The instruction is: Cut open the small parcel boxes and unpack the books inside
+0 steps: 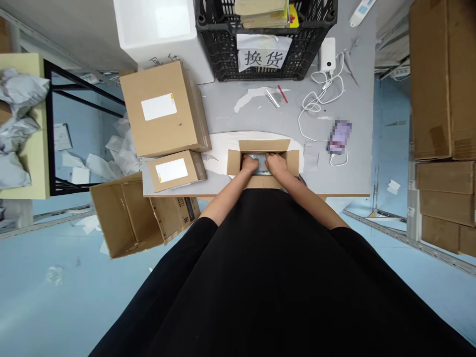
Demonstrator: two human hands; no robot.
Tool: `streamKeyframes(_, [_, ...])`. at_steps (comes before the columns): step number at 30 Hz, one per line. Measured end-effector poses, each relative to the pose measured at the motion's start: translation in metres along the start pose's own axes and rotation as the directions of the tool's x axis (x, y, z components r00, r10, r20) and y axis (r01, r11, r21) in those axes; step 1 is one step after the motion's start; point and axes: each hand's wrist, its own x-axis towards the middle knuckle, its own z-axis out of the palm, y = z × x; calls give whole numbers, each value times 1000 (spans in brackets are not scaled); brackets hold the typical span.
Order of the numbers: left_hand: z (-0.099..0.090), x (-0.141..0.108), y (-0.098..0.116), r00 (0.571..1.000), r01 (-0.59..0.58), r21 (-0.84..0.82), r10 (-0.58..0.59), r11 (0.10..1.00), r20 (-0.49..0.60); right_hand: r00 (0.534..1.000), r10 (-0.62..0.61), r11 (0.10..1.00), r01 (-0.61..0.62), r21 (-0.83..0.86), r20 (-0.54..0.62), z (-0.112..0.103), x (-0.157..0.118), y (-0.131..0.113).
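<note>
A small cardboard box [264, 182] with its flaps folded outward sits at the table's front edge, right before me. A pale blue-grey packet [261, 167] lies inside it, partly covered by my hands. Down in the box's left end is my left hand [250, 162], closed, its thumb toward the packet. My right hand [275, 162] is closed too, over the packet's right side. The fingertips of both hands are hidden in the box, so what they grip cannot be made out.
Two closed cartons, a large one [161, 131] and a smaller one [173, 184], stand left. Behind are a white foam bin [163, 44] and black crate [219, 57]. A phone [339, 136] with white cable [314, 101] lies right. An open carton [119, 218] stands below left.
</note>
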Motion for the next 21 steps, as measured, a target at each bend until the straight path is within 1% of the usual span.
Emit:
streamKeyframes(2, [2,1,3,999,30,156,-33,987,11,1000,6,999,-6,-33,12,4,3,0])
streamKeyframes(3, [2,0,4,999,27,222,-31,975,14,1000,5,999,-5,-44,14,6,4,0])
streamKeyframes(5, [3,-1,5,1000,-4,306,0,952,14,1000,-8,998,9,-63,16,10,7,0])
streamKeyframes(7, [3,-1,5,999,-27,342,19,939,26,999,-29,996,30,-81,16,12,9,0])
streamKeyframes(10, [0,2,3,998,-44,334,27,942,58,998,-57,992,58,-109,10,14,11,0])
streamKeyframes(13, [-3,6,1,995,-79,289,57,954,85,995,-98,989,95,-115,-21,14,10,-1])
streamKeyframes(16, [-7,3,-2,985,-164,227,149,960,83,987,-141,986,133,-102,-77,12,6,-2])
streamKeyframes(19, [-12,-6,-6,964,-265,197,253,944,87,978,-162,985,153,-83,-131,10,-2,-2])
streamKeyframes(21, [-17,-14,-10,952,-300,153,286,941,109,972,-166,985,156,-72,-166,8,-7,-1])
